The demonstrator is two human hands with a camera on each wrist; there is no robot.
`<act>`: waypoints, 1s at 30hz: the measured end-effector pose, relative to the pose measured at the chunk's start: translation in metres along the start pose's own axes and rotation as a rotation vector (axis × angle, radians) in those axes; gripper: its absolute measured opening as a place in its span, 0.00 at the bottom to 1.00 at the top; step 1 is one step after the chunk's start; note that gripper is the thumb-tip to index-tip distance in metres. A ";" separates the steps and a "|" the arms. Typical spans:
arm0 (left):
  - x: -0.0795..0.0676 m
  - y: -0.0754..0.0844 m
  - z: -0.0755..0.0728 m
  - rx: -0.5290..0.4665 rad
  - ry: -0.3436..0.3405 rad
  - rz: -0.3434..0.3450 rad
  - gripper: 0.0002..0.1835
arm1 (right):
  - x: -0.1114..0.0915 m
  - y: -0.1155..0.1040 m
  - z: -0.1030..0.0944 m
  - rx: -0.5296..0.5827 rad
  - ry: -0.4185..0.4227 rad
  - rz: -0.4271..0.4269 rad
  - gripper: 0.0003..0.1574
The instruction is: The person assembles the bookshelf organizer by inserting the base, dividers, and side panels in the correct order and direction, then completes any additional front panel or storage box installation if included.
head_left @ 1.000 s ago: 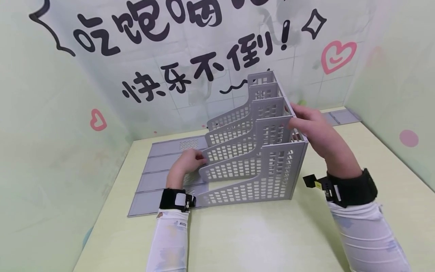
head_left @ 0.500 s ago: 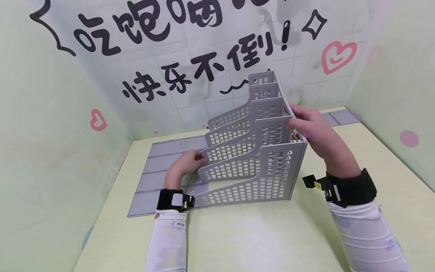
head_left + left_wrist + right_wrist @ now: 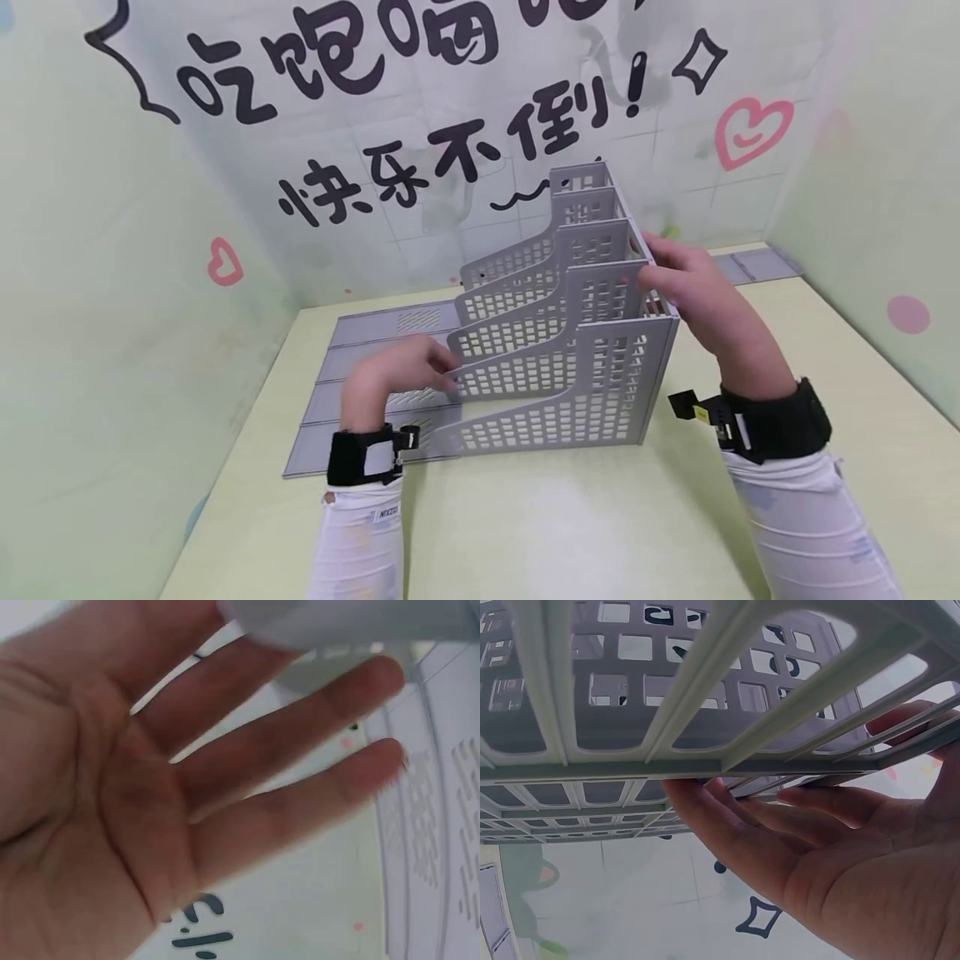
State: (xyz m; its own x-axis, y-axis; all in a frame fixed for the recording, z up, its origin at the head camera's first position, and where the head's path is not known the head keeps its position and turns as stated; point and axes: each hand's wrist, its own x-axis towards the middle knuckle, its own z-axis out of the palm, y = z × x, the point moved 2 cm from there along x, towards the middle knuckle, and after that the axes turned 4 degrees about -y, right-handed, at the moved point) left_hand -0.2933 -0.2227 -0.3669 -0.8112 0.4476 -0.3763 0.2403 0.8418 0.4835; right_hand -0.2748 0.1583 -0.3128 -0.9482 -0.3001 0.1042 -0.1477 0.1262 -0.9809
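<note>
A grey plastic file holder with several perforated, sloping dividers stands upright on the table, its tall back to the right. My right hand grips the upper back edge; in the right wrist view its fingers curl at the slotted back panel. At the low front end, my left hand is beside the rounded tip of the second-nearest divider. The left wrist view shows the left fingers nearly straight and spread, with the blurred grey divider overlapping the upper ones; the left thumb is out of that view.
Flat grey panels lie on the table left of and partly behind the file holder. Another flat grey piece lies at the back right corner. Printed walls enclose the table at the back and both sides.
My left hand has come off the tip of the middle divider and moved nearer to me, to the second-nearest one, its fingers spreading. The right hand and file holder stay nearly in place.
</note>
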 end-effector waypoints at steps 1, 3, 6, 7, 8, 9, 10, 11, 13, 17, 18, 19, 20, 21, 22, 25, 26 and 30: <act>0.003 0.000 0.001 -0.005 0.005 0.005 0.14 | 0.000 0.001 0.000 0.001 -0.001 0.000 0.46; 0.008 0.000 0.003 -0.009 0.028 0.007 0.10 | 0.001 0.002 0.000 0.003 -0.002 0.003 0.46; 0.010 0.000 0.003 -0.010 0.053 0.019 0.09 | 0.002 0.003 -0.002 0.004 0.002 0.011 0.47; 0.010 0.000 0.002 -0.013 0.055 0.019 0.09 | 0.003 0.003 -0.003 0.008 0.004 0.013 0.47; 0.010 0.000 0.002 -0.012 0.056 0.018 0.09 | 0.003 0.004 -0.003 0.009 0.006 0.013 0.47; 0.010 0.000 0.002 -0.016 0.053 0.016 0.09 | 0.004 0.004 -0.004 0.009 0.008 0.014 0.47; 0.011 0.000 0.002 -0.021 0.049 0.014 0.09 | 0.004 0.004 -0.004 0.012 0.007 0.016 0.47; 0.011 0.000 0.002 -0.032 0.047 0.006 0.09 | 0.004 0.004 -0.004 0.013 0.005 0.016 0.47; 0.011 0.000 0.001 -0.056 0.041 -0.016 0.09 | 0.004 0.003 -0.004 0.009 0.000 0.019 0.47; 0.012 -0.001 0.002 -0.065 0.042 -0.032 0.09 | 0.002 0.002 -0.004 0.003 0.002 0.021 0.47; 0.012 -0.002 0.003 -0.065 0.042 -0.034 0.09 | 0.002 0.002 -0.003 0.000 0.003 0.021 0.47; 0.012 -0.002 0.003 -0.067 0.040 -0.037 0.09 | 0.001 0.002 -0.003 -0.005 0.004 0.020 0.46; 0.012 -0.002 0.004 -0.066 0.038 -0.038 0.09 | 0.001 0.002 -0.003 -0.008 0.004 0.019 0.46; 0.012 -0.002 0.004 -0.067 0.035 -0.042 0.08 | 0.001 0.002 -0.002 -0.010 0.004 0.018 0.46; 0.012 -0.002 0.004 -0.069 0.034 -0.049 0.08 | 0.001 0.002 -0.002 -0.013 0.003 0.016 0.46; 0.012 0.000 0.005 -0.078 0.029 -0.069 0.08 | 0.002 0.002 0.000 -0.014 0.007 0.008 0.46; 0.011 0.001 0.003 -0.074 0.030 -0.069 0.08 | 0.002 0.001 0.000 -0.009 0.008 0.004 0.46; 0.010 0.000 -0.002 -0.097 0.000 -0.029 0.13 | 0.001 -0.003 -0.002 -0.002 0.018 -0.019 0.45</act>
State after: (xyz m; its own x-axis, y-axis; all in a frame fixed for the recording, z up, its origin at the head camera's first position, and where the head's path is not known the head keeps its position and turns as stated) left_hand -0.3025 -0.2189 -0.3689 -0.8169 0.4236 -0.3914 0.1637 0.8210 0.5470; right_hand -0.2754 0.1594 -0.3096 -0.9501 -0.2853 0.1260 -0.1667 0.1228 -0.9783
